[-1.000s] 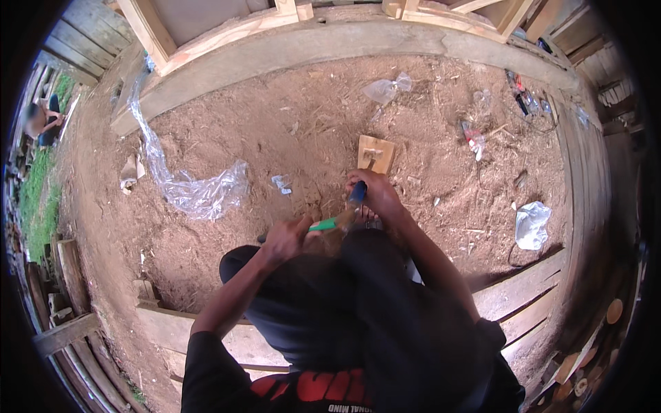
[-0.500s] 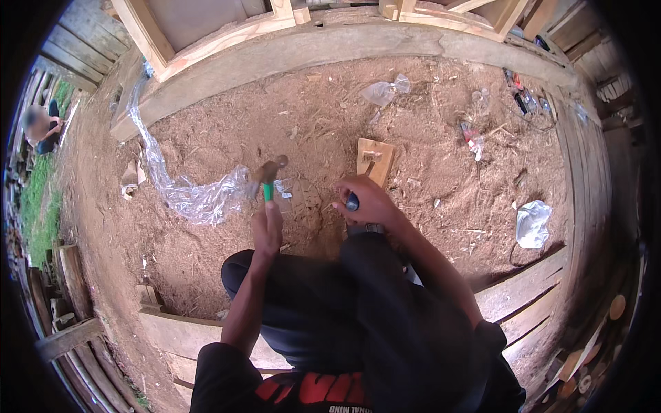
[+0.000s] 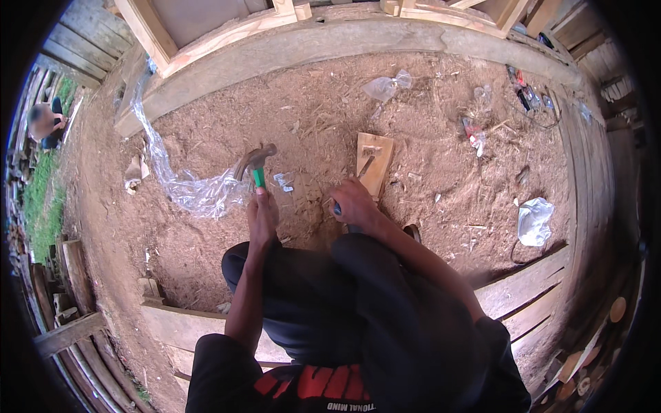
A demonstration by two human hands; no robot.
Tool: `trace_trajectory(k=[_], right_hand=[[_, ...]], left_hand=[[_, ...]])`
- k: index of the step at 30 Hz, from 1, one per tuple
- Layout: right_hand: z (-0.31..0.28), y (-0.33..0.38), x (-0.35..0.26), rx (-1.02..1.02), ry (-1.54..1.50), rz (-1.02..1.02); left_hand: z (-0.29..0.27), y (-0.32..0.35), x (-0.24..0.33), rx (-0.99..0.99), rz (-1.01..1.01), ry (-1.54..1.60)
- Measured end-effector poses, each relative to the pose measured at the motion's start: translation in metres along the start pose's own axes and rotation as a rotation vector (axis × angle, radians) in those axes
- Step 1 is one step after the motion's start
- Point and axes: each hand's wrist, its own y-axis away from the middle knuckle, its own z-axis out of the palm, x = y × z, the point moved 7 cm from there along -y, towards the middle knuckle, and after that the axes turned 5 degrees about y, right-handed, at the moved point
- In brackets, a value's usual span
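**Gripping a hammer over sawdust ground**

Crouching on the sawdust floor [image 3: 206,241], I see my dark trousers [image 3: 330,303] fill the lower middle and hide my feet and whatever lies under my knees. The long beam [image 3: 310,48] across the top is cut off at both ends by the bent rim. A crumpled sheet of clear plastic [image 3: 186,189] trails from the beam down to just left of my hands.

The small wood block [image 3: 375,162] lies flat just above my right hand [image 3: 354,206]. A thin dark tool [image 3: 365,166] rests on it, and my right fingers are curled shut round its blue handle; the grip itself is mostly hidden under my knuckles.

My left hand [image 3: 263,217] is closed round the green handle of the hammer [image 3: 255,162], its head raised, near the plastic. Small white scraps [image 3: 282,182] beside it are too small to make out.

Half a second ago the hammer sat much the same; a second ago it was low, close to my right hand.
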Motion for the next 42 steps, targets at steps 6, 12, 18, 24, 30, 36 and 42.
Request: trace_trajectory(k=[6, 12, 18, 24, 30, 36, 42], right_hand=[[0.009, 0.01, -0.003, -0.011, -0.028, 0.018], [0.02, 0.015, -0.007, -0.026, 0.042, -0.021], [0.055, 0.025, 0.004, -0.004, 0.155, -0.119], [0.136, 0.046, 0.037, -0.168, 0.29, -0.202], [0.18, 0.075, 0.064, 0.07, 0.132, -0.103], [0.135, 0.075, 0.069, 0.104, 0.269, -0.279], [0.147, 0.077, 0.098, 0.197, 0.179, -0.309]], left_hand=[[0.013, 0.004, 0.005, -0.071, -0.005, -0.074], [0.015, 0.007, 0.009, -0.084, -0.002, -0.072], [0.007, 0.002, 0.004, -0.028, -0.037, -0.039], [-0.017, -0.008, -0.026, 0.019, -0.026, -0.041], [-0.027, -0.002, 0.0, 0.066, -0.103, -0.399], [-0.018, -0.024, -0.048, 0.061, 0.007, -0.662], [0.002, -0.034, -0.063, -0.037, 0.06, -0.653]])
